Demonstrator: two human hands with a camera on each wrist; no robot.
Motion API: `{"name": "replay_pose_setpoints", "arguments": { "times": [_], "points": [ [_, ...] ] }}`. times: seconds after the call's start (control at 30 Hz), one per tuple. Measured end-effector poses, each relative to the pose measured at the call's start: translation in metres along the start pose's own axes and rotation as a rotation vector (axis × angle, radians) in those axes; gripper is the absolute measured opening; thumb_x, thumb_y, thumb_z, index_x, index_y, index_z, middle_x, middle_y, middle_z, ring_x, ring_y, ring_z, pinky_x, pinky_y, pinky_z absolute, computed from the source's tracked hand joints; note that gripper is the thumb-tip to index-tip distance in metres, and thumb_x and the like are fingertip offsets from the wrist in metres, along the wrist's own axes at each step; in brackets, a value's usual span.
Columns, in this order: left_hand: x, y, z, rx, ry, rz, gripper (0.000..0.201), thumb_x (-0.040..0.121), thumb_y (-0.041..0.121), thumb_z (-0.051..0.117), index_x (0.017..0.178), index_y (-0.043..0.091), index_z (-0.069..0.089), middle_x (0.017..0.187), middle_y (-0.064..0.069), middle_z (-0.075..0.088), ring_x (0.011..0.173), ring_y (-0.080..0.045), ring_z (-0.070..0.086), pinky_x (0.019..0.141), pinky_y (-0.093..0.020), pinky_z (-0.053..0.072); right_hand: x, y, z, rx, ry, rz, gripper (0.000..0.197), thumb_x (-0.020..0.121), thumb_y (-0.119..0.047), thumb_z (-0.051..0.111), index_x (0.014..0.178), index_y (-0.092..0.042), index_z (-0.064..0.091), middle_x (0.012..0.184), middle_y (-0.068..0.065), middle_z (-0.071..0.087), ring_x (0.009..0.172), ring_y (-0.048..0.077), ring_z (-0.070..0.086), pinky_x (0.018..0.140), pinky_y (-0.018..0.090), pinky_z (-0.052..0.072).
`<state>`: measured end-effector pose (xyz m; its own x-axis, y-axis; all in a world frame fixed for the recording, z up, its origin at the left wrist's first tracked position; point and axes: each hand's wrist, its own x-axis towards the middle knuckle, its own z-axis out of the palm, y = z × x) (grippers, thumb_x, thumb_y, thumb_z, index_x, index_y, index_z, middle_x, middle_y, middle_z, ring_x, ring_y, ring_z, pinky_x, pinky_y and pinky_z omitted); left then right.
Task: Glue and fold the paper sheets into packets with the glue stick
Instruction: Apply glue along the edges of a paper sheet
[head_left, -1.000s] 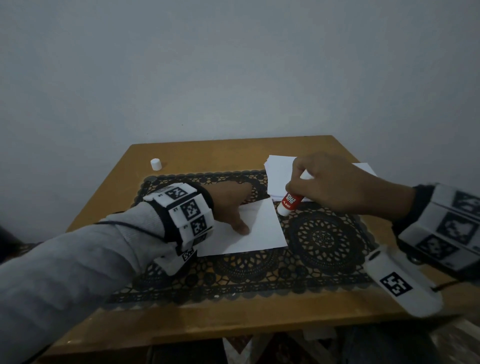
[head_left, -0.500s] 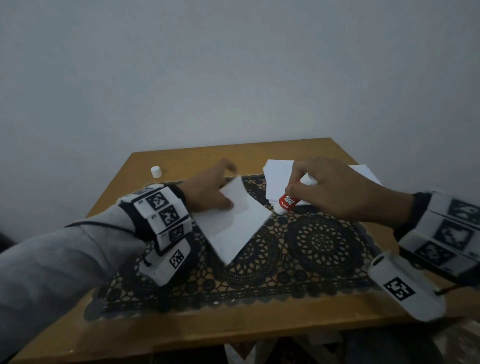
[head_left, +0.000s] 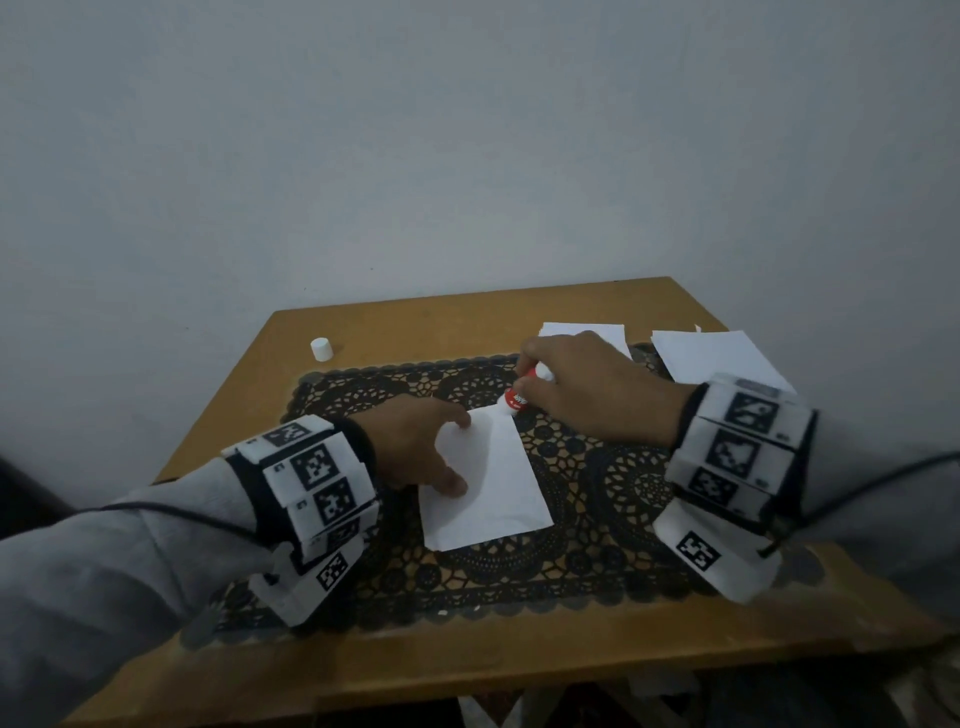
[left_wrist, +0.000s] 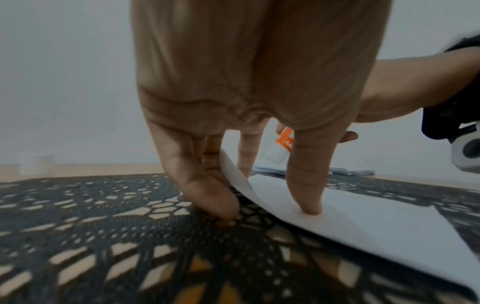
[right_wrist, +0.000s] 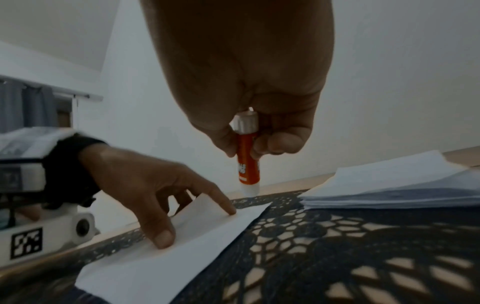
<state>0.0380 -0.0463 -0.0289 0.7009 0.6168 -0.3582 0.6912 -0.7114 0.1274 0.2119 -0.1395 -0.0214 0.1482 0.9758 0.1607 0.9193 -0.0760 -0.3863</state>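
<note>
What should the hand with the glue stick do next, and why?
Probably lower the glue stick onto the far edge of the sheet and rub along it. The right hand grips the stick, uncapped, tip down just above the sheet's far corner, and the left hand pins the sheet on the mat with thumb and fingertip.

A wooden table (head_left: 395, 325) carries a lace mat (head_left: 597, 493) and cap (head_left: 321, 348).

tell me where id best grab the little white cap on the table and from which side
Probably by its round side wall, pinched between thumb and finger from straight above. The white cap stands upright and alone on the bare wooden table, beyond the lace mat, so nothing blocks a top-down reach.
</note>
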Motion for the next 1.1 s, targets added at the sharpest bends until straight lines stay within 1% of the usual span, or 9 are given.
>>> {"name": "replay_pose_setpoints", "arguments": {
  "times": [0.13, 0.23, 0.33, 0.47, 0.6, 0.67, 0.83, 1.0, 1.1],
  "points": [
    [-0.001, 0.002, -0.003, 0.087, 0.025, 0.034, 0.074, 0.080, 0.048, 0.070, 0.144, 0.028, 0.038, 0.139, 0.001, 0.045, 0.122, -0.019, 0.042, 0.099, -0.030, 0.034, 0.009, -0.007, 0.011, -0.055, 0.022, -0.041, 0.029, 0.095, -0.037, 0.057, 0.111, -0.015, 0.068, 0.107, 0.003, 0.069, 0.095, 0.020, 0.059, 0.082, 0.037, 0.050],
    [0.000, 0.001, -0.003, 0.119, 0.031, 0.032, 0.074, 0.078, 0.053, 0.069, 0.142, 0.031, 0.039, 0.129, 0.000, 0.044, 0.105, -0.014, 0.039, 0.095, -0.029, 0.036, 0.012, -0.006, 0.015, -0.082, -0.039, -0.035, 0.030, 0.094, -0.036, 0.059, 0.111, -0.015, 0.071, 0.111, 0.004, 0.069, 0.098, 0.022, 0.061, 0.085, 0.039, 0.051],
    [0.002, -0.001, -0.001, 0.122, 0.032, 0.023, 0.075, 0.076, 0.056, 0.070, 0.141, 0.032, 0.040, 0.126, -0.001, 0.043, 0.109, -0.017, 0.043, 0.099, -0.033, 0.040, 0.007, -0.003, 0.015, -0.083, -0.065, -0.062, 0.028, 0.094, -0.036, 0.059, 0.107, -0.017, 0.074, 0.111, 0.001, 0.070, 0.097, 0.019, 0.061, 0.085, 0.039, 0.051],
    [0.003, -0.001, 0.000, 0.125, 0.039, 0.027, 0.074, 0.076, 0.055, 0.070, 0.140, 0.031, 0.041, 0.129, -0.002, 0.043, 0.116, -0.019, 0.043, 0.098, -0.032, 0.038, 0.001, -0.001, 0.008, -0.047, -0.105, -0.087, 0.027, 0.091, -0.036, 0.064, 0.107, -0.018, 0.075, 0.114, -0.004, 0.068, 0.092, 0.012, 0.057, 0.075, 0.027, 0.045],
    [0.003, -0.001, 0.000, 0.116, 0.040, 0.028, 0.074, 0.076, 0.054, 0.071, 0.140, 0.031, 0.041, 0.127, -0.002, 0.044, 0.113, -0.019, 0.043, 0.094, -0.031, 0.038, -0.007, -0.003, 0.003, -0.071, -0.165, -0.137, 0.023, 0.090, -0.034, 0.065, 0.101, -0.018, 0.076, 0.105, -0.007, 0.067, 0.074, 0.002, 0.049, 0.061, 0.015, 0.032],
    [0.003, -0.001, 0.000, 0.115, 0.037, 0.028, 0.074, 0.076, 0.054, 0.071, 0.140, 0.031, 0.041, 0.126, -0.001, 0.044, 0.112, -0.019, 0.043, 0.093, -0.030, 0.037, -0.012, -0.006, 0.000, -0.075, -0.194, -0.144, 0.021, 0.090, -0.033, 0.066, 0.100, -0.017, 0.076, 0.104, -0.008, 0.068, 0.075, 0.002, 0.052, 0.061, 0.013, 0.034],
    [0.003, -0.001, 0.000, 0.110, 0.037, 0.032, 0.074, 0.077, 0.053, 0.070, 0.141, 0.030, 0.040, 0.127, -0.001, 0.043, 0.113, -0.018, 0.043, 0.094, -0.030, 0.037, -0.022, -0.014, -0.007, -0.050, -0.275, -0.132, 0.019, 0.087, -0.034, 0.067, 0.097, -0.021, 0.077, 0.105, -0.006, 0.070, 0.092, 0.010, 0.060, 0.084, 0.034, 0.050],
    [0.005, -0.003, -0.001, 0.093, 0.024, 0.052, 0.075, 0.077, 0.052, 0.072, 0.140, 0.028, 0.040, 0.124, -0.001, 0.042, 0.100, -0.012, 0.035, 0.093, -0.029, 0.036, -0.032, -0.015, -0.014, -0.025, -0.371, -0.134, 0.016, 0.088, -0.032, 0.065, 0.094, -0.023, 0.077, 0.098, -0.005, 0.071, 0.088, 0.011, 0.062, 0.085, 0.038, 0.051],
    [0.008, -0.003, -0.002, 0.029, 0.039, 0.072, 0.063, 0.079, 0.047, 0.072, 0.133, 0.024, 0.049, 0.112, 0.004, 0.041, 0.103, -0.013, 0.039, 0.089, -0.026, 0.034, -0.035, -0.011, -0.016, 0.002, -0.414, -0.125, 0.016, 0.088, -0.031, 0.063, 0.090, -0.024, 0.077, 0.093, -0.001, 0.072, 0.086, 0.016, 0.063, 0.084, 0.043, 0.052]
  ]
}}
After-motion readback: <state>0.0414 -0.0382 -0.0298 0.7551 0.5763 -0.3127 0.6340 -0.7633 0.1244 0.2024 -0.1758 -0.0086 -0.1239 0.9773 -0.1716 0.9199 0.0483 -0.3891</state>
